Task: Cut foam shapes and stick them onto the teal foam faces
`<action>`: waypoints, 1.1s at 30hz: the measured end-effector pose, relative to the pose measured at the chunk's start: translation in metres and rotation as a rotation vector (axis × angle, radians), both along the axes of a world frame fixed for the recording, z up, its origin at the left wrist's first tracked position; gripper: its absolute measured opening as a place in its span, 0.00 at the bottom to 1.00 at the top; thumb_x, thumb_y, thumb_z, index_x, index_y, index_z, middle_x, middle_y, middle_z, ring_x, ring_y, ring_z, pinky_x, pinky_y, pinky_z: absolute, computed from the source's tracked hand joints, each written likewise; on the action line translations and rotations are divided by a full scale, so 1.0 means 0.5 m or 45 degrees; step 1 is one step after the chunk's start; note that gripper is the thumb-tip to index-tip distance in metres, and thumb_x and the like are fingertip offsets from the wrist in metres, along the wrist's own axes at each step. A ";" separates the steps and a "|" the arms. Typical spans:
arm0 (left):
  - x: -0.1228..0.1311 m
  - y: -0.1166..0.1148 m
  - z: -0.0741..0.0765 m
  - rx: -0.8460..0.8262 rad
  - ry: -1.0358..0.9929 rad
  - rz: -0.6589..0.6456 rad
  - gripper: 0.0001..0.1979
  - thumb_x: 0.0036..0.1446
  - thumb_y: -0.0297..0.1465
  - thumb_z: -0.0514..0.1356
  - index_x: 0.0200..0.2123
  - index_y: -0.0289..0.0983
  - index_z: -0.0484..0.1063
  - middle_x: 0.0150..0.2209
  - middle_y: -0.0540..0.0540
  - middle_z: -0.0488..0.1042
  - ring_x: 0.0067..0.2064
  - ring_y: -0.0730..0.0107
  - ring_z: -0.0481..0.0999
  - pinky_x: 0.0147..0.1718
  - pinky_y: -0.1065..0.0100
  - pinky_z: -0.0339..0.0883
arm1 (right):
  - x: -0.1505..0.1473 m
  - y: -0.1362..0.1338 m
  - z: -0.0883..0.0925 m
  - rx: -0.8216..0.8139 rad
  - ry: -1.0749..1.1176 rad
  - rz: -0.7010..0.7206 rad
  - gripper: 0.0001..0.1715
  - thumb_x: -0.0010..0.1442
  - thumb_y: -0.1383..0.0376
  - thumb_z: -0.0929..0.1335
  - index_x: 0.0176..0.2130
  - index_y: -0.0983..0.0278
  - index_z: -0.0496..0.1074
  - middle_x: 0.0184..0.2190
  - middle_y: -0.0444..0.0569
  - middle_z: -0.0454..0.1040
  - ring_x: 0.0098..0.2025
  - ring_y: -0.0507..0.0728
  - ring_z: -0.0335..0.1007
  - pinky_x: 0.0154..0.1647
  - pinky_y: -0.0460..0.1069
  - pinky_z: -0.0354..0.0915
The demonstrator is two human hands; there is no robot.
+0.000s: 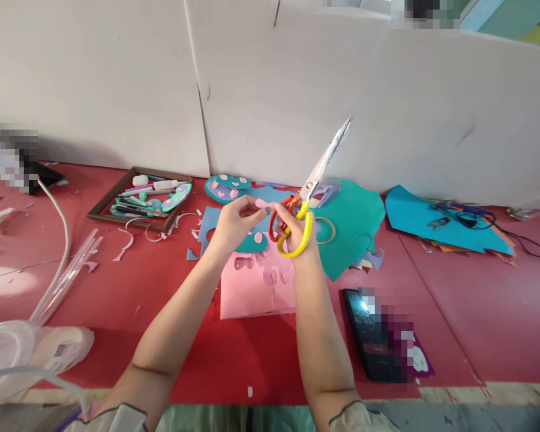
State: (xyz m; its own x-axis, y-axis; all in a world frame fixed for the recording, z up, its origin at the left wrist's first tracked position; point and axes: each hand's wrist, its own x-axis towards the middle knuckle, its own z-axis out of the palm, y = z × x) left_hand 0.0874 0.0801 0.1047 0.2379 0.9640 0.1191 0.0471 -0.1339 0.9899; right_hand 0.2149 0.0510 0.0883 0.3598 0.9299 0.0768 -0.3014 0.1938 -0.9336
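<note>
My left hand [236,221] pinches a small pink cut-out piece [264,204] between thumb and fingertips. My right hand [299,228] has its fingers through the red and yellow handles of a pair of scissors [317,173], and its index fingertip meets the pink piece. The blades look closed and point up and away to the right. Below both hands lies a pink sheet [256,294] with cut-out holes. A green rounded piece [252,243] with pink spots rests at its upper edge, partly behind my left hand.
A brown frame [99,207] holding pens and cutters lies left. Decorated rounded pieces [227,189] sit by the white partition [342,78]. Right are a green sheet [353,216], a tape ring [334,231], a blue sheet [414,219] with a cable, and a phone [369,342]. Clear tubes [69,273] lie left.
</note>
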 end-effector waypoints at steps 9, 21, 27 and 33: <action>0.009 -0.010 -0.010 0.579 0.452 0.395 0.09 0.54 0.28 0.64 0.39 0.38 0.70 0.42 0.45 0.74 0.46 0.63 0.75 0.46 0.64 0.67 | -0.010 0.013 0.000 -0.061 0.059 -0.215 0.30 0.39 0.59 0.77 0.29 0.59 0.54 0.23 0.35 0.71 0.12 0.42 0.51 0.10 0.42 0.49; 0.021 -0.005 -0.050 0.985 1.016 0.304 0.07 0.60 0.28 0.57 0.43 0.38 0.68 0.41 0.41 0.75 0.43 0.58 0.74 0.41 0.63 0.66 | -0.014 0.021 -0.010 -0.065 -0.067 -0.291 0.33 0.35 0.58 0.78 0.31 0.57 0.55 0.18 0.33 0.71 0.18 0.49 0.65 0.18 0.44 0.60; 0.023 -0.003 -0.055 0.845 0.883 0.289 0.04 0.61 0.28 0.54 0.37 0.39 0.69 0.38 0.43 0.75 0.41 0.61 0.74 0.42 0.63 0.65 | -0.020 0.024 -0.016 -0.096 -0.096 -0.254 0.30 0.39 0.59 0.77 0.31 0.57 0.55 0.19 0.34 0.72 0.16 0.48 0.63 0.15 0.43 0.54; 0.027 0.009 -0.045 0.289 0.229 0.320 0.02 0.56 0.30 0.59 0.32 0.39 0.68 0.33 0.49 0.75 0.34 0.71 0.74 0.36 0.69 0.66 | -0.012 0.019 -0.011 -0.118 -0.089 -0.237 0.29 0.39 0.59 0.77 0.32 0.58 0.56 0.23 0.37 0.74 0.17 0.46 0.62 0.17 0.42 0.58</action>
State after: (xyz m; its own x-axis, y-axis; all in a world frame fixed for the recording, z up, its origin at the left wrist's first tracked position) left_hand 0.1007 0.0849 0.0820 0.0336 0.9487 0.3142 0.2767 -0.3110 0.9093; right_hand 0.2090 0.0605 0.0827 0.5225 0.8522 0.0250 -0.2025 0.1525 -0.9673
